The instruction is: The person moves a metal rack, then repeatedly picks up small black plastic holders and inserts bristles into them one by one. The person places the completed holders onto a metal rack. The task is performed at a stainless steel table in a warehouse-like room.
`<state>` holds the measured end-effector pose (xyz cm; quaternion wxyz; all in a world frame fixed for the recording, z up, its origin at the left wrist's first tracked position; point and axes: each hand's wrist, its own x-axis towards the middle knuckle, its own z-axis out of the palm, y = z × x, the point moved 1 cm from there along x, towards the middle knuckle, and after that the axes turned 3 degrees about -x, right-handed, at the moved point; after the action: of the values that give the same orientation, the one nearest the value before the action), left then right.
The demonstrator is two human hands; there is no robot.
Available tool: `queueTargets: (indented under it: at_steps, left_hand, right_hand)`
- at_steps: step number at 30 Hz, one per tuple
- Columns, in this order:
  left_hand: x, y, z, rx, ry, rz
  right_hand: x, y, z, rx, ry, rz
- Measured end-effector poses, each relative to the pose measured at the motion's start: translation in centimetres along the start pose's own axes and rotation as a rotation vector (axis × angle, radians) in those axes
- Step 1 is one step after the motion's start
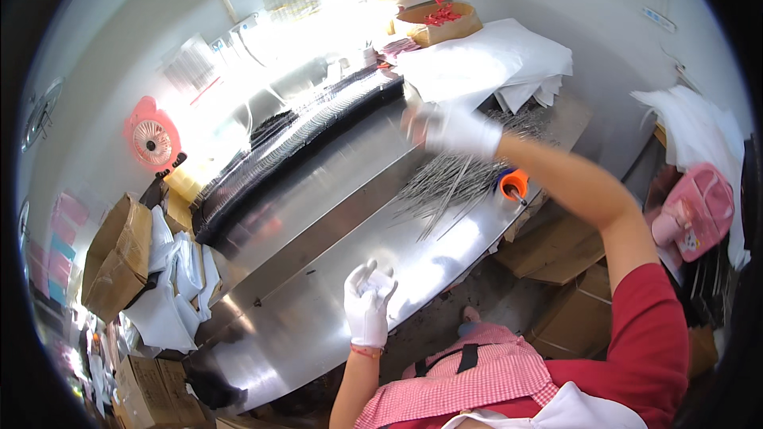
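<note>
My left hand (369, 307), in a white glove, is raised over the near part of the metal worktop (294, 334). Its fingers are half curled and apart, with nothing I can make out in them. My right hand (457, 129), also gloved in white with bare-looking fingertips, reaches forward to the right end of a long black row of densely packed thin pieces (318, 143). Motion smears its fingers, so whether it holds anything is unclear. Below the right wrist, a loose heap of thin grey wire-like rods (457, 183) lies on the metal.
Beside the rods, an orange-rimmed blue container (515, 183) lies tilted with a tool in it. White sheets (485, 59) and a box of red pieces (437, 22) sit at the back. A pink fan (151, 139), an opened carton (119, 250) and white bundles (171, 294) line the left.
</note>
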<state>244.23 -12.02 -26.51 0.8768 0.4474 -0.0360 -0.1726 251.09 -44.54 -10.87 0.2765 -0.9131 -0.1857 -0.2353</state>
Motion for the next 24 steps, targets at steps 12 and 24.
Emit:
queueTargets:
  at_steps: [12, 24]
  left_hand:
    - [8.7, -3.3, 12.3, -0.5, -0.193, -0.103]
    - [9.6, -3.1, 11.0, 0.388, 0.14, 0.288]
  right_hand:
    - [-8.9, 2.6, 7.8, -0.025, 0.143, -0.346]
    - [-6.8, 4.0, 12.5, 1.355, -0.305, 0.533]
